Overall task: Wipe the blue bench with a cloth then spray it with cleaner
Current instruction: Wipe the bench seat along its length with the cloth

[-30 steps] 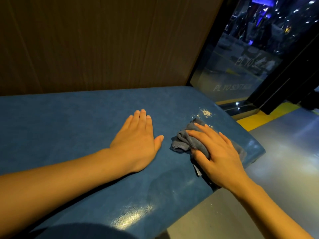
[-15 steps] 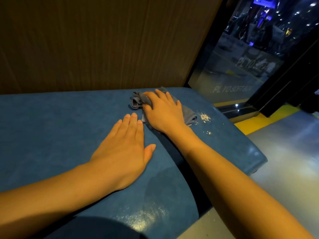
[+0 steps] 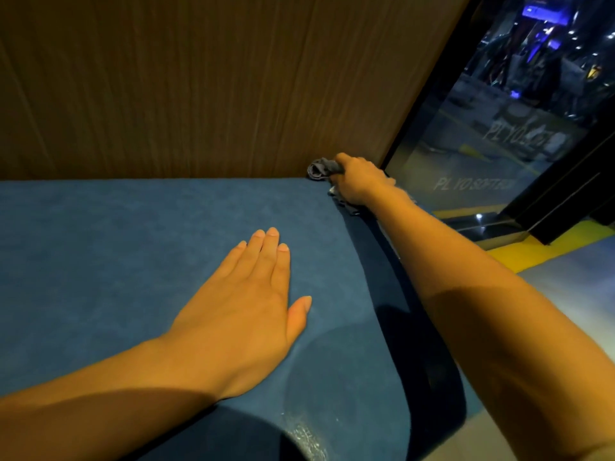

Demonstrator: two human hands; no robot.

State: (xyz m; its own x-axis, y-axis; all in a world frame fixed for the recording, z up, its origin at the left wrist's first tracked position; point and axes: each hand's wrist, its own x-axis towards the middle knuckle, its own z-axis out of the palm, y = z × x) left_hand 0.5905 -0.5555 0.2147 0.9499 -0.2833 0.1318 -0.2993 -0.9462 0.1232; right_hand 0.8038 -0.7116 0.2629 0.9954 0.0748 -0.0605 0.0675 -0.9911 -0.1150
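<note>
The blue bench (image 3: 116, 247) fills the lower left of the head view. My left hand (image 3: 246, 301) lies flat on its seat, fingers together, holding nothing. My right hand (image 3: 356, 183) is stretched to the bench's far right corner, pressing a crumpled grey cloth (image 3: 321, 169) against the seat where it meets the wall. The arm hides the bench's right edge and any crumbs there. No spray bottle is in view.
A brown wood-grain wall panel (image 3: 216, 84) rises directly behind the bench. To the right stands a glass panel (image 3: 482, 154) with white lettering in a black frame. Below it are a yellow floor strip (image 3: 539, 251) and grey floor (image 3: 582, 294).
My right hand has swept the cloth from the bench's front right edge across the seat to the far corner by the wall. My left hand stayed flat on the seat.
</note>
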